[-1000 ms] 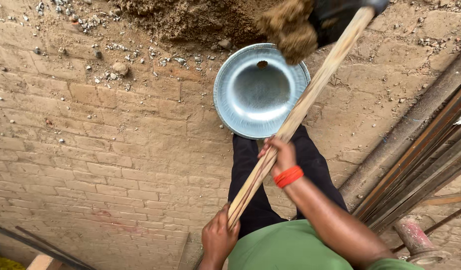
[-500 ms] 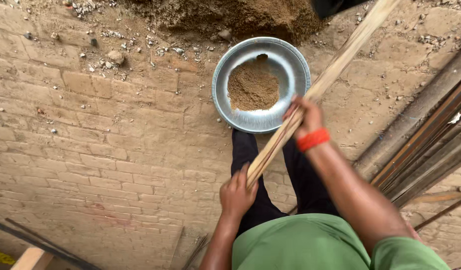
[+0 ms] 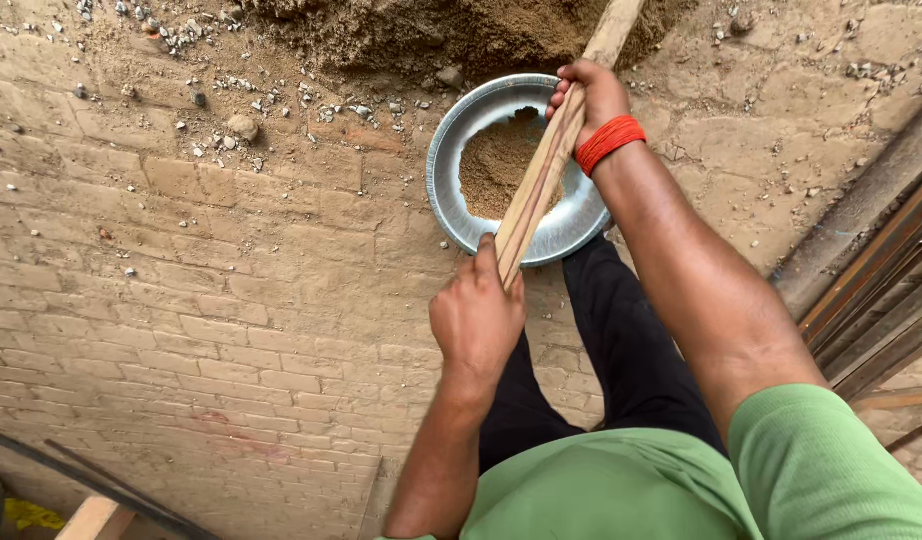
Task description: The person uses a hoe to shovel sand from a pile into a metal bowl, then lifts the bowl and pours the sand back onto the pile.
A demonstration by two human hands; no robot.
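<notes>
My left hand (image 3: 478, 320) grips the near end of a long wooden handle (image 3: 541, 185). Farther up the same handle sits my right hand (image 3: 589, 95), a red band on its wrist. The handle runs up and right over a round metal pan (image 3: 451, 170) and out of the top of the view toward a sand heap (image 3: 431, 30); its blade is hidden. The pan rests on the brick ground just beyond my feet and holds a small mound of brown sand (image 3: 496, 165).
Dusty brick paving (image 3: 181, 300) covers the ground, with loose stones (image 3: 243, 126) near the heap. Metal bars and pipes (image 3: 881, 270) lie along the right side. A wooden piece (image 3: 91, 520) and a dark rod lie at the bottom left.
A shovel load of sand was tipped into the empty pan. Both hands have since pushed the handle forward toward the heap, the right hand now over the pan.
</notes>
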